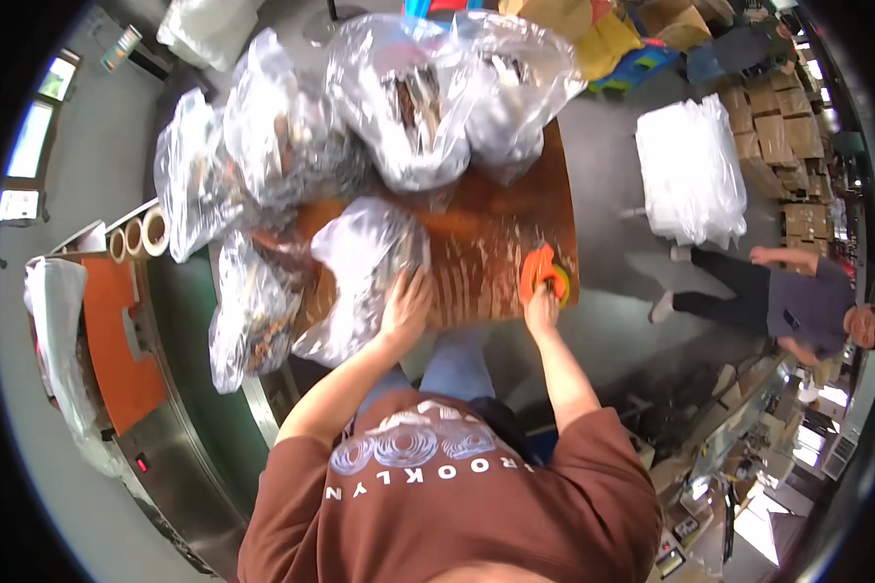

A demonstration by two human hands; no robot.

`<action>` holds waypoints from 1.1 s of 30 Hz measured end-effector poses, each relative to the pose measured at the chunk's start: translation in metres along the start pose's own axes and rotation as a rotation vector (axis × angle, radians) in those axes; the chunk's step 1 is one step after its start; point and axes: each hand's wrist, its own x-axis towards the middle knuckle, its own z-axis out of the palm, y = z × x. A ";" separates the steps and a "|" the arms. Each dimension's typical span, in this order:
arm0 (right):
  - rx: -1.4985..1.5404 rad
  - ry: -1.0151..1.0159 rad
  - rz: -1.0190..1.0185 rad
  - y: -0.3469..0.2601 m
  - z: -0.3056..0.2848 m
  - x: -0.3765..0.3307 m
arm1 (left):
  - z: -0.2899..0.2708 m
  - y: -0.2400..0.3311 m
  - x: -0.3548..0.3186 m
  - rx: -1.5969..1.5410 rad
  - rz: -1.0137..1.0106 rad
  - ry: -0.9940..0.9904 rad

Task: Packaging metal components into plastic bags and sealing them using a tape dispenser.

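Note:
A filled clear plastic bag point(367, 255) lies on the brown worktable in front of me, its narrow end pointing toward my lower left. My left hand point(408, 307) rests on the near right side of this bag, fingers stretched out against the film. Near the table's right edge, my right hand point(542, 308) is closed around an orange tape dispenser point(535, 272). A yellow-green ring, which looks like the tape roll, shows beside the fingers. The dispenser stands over the tabletop, apart from the bag; its underside is hidden.
Several more filled clear bags point(408, 117) crowd the far and left sides of the worktable point(476, 255). Tape rolls point(154, 231) sit at the left. A white wrapped stack point(690, 170) stands right, near another person point(812, 306). Cardboard boxes point(773, 131) are piled behind.

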 end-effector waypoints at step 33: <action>0.335 0.553 -1.567 -0.056 -0.427 0.223 | -0.202 -0.091 0.343 -0.518 -0.574 0.518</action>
